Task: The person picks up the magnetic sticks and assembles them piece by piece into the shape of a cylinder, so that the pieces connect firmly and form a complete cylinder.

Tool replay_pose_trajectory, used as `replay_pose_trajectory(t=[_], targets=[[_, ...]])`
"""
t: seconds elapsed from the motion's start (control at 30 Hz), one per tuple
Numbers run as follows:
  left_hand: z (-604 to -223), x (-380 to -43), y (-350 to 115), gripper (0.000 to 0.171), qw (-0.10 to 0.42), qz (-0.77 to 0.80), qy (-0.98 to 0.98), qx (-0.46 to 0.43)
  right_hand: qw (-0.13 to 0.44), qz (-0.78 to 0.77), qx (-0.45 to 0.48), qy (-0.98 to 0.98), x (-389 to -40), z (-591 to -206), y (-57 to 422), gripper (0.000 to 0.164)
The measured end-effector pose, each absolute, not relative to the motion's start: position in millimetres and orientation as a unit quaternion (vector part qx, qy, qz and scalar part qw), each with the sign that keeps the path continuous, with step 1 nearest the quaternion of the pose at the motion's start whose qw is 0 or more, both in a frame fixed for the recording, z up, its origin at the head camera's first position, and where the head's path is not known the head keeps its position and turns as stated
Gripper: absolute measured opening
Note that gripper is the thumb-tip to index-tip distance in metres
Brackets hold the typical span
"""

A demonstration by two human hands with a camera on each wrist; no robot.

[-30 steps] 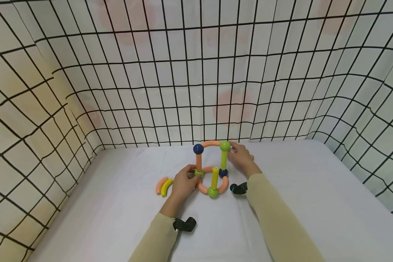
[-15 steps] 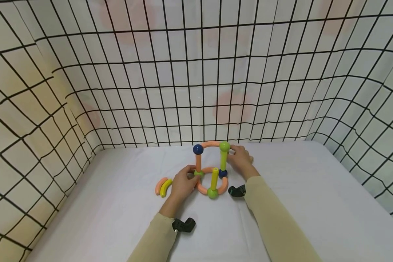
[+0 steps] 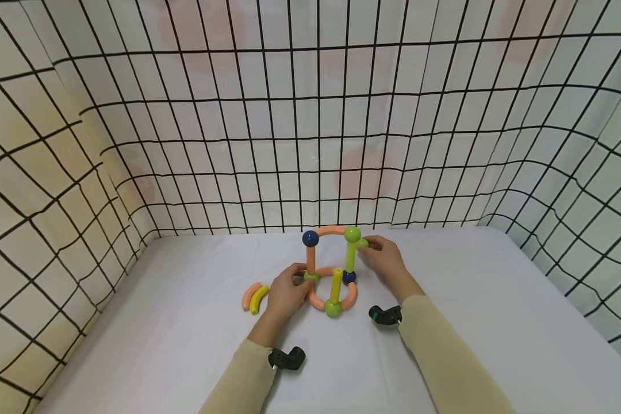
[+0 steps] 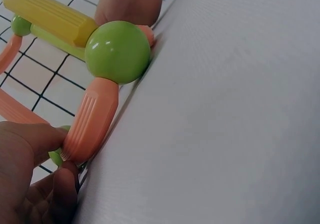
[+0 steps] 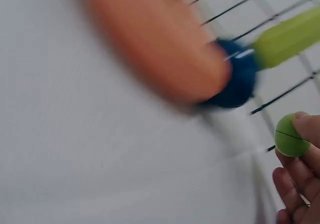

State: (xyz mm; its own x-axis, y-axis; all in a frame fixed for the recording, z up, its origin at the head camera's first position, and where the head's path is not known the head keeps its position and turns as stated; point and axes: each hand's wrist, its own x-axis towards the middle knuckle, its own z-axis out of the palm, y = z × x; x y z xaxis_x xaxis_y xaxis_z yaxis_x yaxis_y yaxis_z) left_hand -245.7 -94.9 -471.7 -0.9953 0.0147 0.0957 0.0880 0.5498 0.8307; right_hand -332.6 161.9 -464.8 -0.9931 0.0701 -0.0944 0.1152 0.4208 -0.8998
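Observation:
A magnetic stick-and-ball structure stands on the white cloth, with a base ring of orange curved rods point(image 4: 95, 119). On it rise an orange rod point(image 3: 311, 260) topped by a navy ball point(image 3: 310, 238), a lime rod point(image 3: 351, 257) topped by a green ball point(image 3: 352, 234), and a yellow rod point(image 3: 336, 286) with a bare upper end. My left hand point(image 3: 287, 293) grips the left base joint, thumb and fingers around its green ball point(image 3: 311, 277). Beside the lime rod, my right hand point(image 3: 386, 261) pinches a loose green ball point(image 5: 291, 135); its far side is hidden by my fingers.
Left of my left hand lie an orange curved rod point(image 3: 250, 296) and a yellow curved rod point(image 3: 259, 299), side by side. White cloth point(image 3: 471, 322) covers the table. A black wire grid point(image 3: 318, 138) encloses the back and sides.
My right hand has drawn slightly back from the lime rod's top, and the green ball between its fingers has come into sight. My left hand keeps its grip on the base.

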Motion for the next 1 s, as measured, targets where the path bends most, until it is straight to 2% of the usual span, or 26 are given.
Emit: replay_pose_trajectory(t=[0.17, 0.4, 0.67, 1.0], targets=[[-472.6, -245.1, -96.1, 0.033, 0.04, -0.476, -0.878, -0.029, 0.001, -0.597, 0.065, 0.8, -318.6, -456.8, 170.2, 0.054], [-474.2, -246.2, -95.0, 0.034, 0.04, -0.476, -0.878, -0.032, -0.042, -0.605, 0.053, 0.793, -289.2, -434.3, 173.5, 0.049], [-472.1, -246.9, -95.3, 0.033, 0.037, -0.475, -0.879, -0.029, -0.051, -0.605, -0.009, 0.795, -261.5, -412.1, 164.5, 0.047], [-471.4, -244.7, -96.6, 0.033, 0.036, -0.475, -0.878, -0.035, -0.054, -0.555, -0.069, 0.827, -243.1, -391.7, 160.4, 0.044]])
